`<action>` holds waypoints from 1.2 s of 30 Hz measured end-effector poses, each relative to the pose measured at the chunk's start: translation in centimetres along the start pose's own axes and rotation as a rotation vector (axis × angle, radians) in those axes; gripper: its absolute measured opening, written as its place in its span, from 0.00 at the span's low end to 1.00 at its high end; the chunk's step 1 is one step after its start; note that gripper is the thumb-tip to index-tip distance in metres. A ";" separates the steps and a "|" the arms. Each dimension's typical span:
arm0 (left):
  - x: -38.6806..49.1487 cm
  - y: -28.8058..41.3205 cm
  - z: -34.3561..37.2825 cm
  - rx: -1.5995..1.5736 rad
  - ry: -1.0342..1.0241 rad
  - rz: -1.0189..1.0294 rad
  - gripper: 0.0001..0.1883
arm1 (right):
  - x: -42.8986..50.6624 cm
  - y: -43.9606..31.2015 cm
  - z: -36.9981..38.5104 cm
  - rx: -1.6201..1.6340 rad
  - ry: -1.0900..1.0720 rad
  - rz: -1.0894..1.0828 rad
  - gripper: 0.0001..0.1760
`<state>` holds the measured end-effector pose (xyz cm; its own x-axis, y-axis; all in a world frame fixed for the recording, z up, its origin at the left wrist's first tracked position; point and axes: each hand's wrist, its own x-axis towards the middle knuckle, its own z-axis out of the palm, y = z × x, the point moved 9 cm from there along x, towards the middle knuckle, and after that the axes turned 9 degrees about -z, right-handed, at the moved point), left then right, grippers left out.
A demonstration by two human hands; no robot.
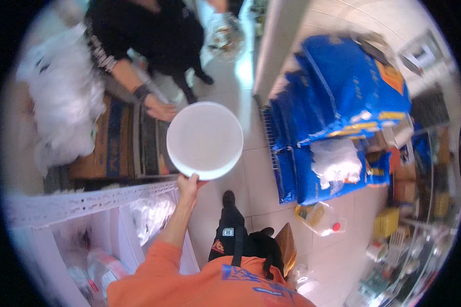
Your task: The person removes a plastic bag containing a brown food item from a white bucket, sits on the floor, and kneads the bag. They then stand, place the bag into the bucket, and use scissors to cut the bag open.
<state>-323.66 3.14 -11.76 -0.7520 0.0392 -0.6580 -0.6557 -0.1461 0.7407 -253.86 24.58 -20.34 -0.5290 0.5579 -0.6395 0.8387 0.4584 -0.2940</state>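
My left hand (188,186) grips the near rim of a round white container (204,140), thumb on the edge. Its pale inside faces up, and I see nothing in it. How deep it is cannot be told from above. At the container's far left edge is another person's hand (160,108), with a dark band at the wrist. Whether that hand touches the rim is unclear. My right hand is out of view.
A white perforated shelf edge (96,203) runs beside my left arm. Further left, white plastic bags (67,99) lie on a cardboard box (100,142). Stacked blue sacks (345,84) stand on the right, near a clear jug with a red cap (320,218) on the tiled floor (261,184).
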 end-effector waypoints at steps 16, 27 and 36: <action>-37.1 -21.8 25.5 0.602 -0.920 -0.284 0.19 | -11.4 20.7 11.7 0.200 0.263 0.253 0.16; -56.7 -47.9 53.4 0.739 -1.273 -0.680 0.19 | -27.1 36.5 -1.9 0.218 0.294 0.783 0.24; -53.5 -79.1 78.2 1.082 -1.083 -0.478 0.17 | -20.8 50.5 -22.2 0.265 0.329 0.977 0.10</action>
<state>-236.81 89.85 -24.51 0.1441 0.5908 -0.7938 -0.2163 0.8016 0.5574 -203.33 51.52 -6.08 0.4135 0.7801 -0.4695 0.8986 -0.4328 0.0723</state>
